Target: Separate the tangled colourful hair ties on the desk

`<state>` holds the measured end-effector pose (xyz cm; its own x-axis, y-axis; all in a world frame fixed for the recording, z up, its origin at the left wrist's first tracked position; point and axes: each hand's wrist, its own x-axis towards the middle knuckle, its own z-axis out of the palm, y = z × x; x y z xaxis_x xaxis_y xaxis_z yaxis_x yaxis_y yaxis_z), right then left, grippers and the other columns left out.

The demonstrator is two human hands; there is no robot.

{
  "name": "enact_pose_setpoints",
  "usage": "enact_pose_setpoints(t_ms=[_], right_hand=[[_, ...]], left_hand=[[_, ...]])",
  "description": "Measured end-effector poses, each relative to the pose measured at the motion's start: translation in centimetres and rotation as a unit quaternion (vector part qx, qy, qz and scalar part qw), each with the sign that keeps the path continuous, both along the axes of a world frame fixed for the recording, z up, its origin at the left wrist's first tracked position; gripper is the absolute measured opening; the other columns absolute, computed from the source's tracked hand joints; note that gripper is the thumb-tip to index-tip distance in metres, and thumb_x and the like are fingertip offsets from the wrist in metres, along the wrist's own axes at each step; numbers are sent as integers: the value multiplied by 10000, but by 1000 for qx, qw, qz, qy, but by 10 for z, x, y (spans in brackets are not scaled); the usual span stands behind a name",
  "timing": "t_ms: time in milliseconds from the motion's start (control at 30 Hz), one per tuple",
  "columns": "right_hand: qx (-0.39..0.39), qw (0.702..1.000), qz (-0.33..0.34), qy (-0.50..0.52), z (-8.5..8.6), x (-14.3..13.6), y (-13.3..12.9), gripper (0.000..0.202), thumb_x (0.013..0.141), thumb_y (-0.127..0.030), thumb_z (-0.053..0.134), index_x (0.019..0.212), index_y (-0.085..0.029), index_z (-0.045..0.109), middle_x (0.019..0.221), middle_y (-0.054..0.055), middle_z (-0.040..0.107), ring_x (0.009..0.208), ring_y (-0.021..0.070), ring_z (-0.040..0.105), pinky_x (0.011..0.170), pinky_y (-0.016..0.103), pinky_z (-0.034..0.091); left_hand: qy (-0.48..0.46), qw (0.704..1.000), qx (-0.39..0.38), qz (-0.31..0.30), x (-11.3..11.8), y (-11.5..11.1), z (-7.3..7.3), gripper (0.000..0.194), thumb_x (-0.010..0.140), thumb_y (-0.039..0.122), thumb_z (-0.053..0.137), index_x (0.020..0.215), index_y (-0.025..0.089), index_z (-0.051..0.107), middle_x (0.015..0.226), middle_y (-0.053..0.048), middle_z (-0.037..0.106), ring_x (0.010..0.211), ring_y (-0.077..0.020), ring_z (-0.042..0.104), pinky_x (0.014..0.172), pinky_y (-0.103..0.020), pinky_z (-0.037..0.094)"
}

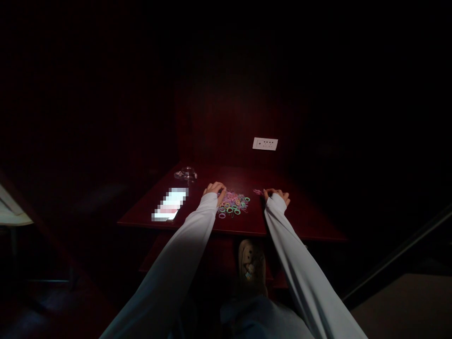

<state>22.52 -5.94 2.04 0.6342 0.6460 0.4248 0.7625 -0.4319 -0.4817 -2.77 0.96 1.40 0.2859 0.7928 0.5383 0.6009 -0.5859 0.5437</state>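
A loose pile of small coloured hair ties (235,203), pink, purple, green and yellow, lies on the dark red table (247,226). My left hand (214,188) rests at the pile's left edge, its fingers curled inward and closed. What sits between those fingertips is hidden. To the right of the pile, a small bunch of pink hair ties (258,191) shows at the fingertips of my right hand (278,195). The right thumb and fingers are pinched together against that bunch. Both forearms are in light long sleeves.
A lit phone (171,203), its screen blurred, lies left of my left hand. Behind it stands a clear round container (188,173). A white socket panel (265,144) is on the back wall. Below the table edge, a tan clog (249,259) shows. The surroundings are very dark.
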Motion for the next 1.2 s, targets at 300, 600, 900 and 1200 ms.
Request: enact_pose_setpoints(t_ms=[300, 600, 900, 1200], right_hand=[[62, 996, -46, 54, -1, 1, 2, 366, 1013, -340, 433, 964, -191, 763, 1087, 155, 677, 1072, 320, 507, 893, 441, 359], [121, 964, 236, -11, -2, -39, 8, 458, 1067, -393, 406, 799, -244, 747, 868, 62, 706, 943, 239, 523, 909, 366, 387], [67, 934, 338, 89, -3, -89, 20, 610, 1116, -435, 309, 798, -282, 807, 1030, 55, 716, 1087, 233, 538, 1035, 377, 408], [43, 943, 313, 107, -1, -85, 21, 678, 1102, -458, 287, 708, -290, 813, 939, 73, 720, 1084, 273, 534, 1056, 432, 391]], left_hand=[[13, 998, -25, 52, -2, -2, 6, 196, 1048, 235, 510, 978, 261, 692, 1223, -22, 721, 1117, -239, 591, 982, -370, 435], [31, 995, -46, 79, 0, 4, 5, 261, 1068, 258, 451, 986, 258, 699, 1208, -39, 719, 1157, -253, 581, 1006, -375, 438], [31, 997, -64, 30, 0, 7, 3, 333, 1080, 291, 409, 972, 268, 722, 1228, -10, 731, 1165, -236, 575, 1027, -364, 438], [7, 998, -33, -46, 0, 10, -1, 227, 1019, 291, 526, 983, 295, 750, 1237, 16, 738, 1148, -231, 577, 999, -378, 434]])
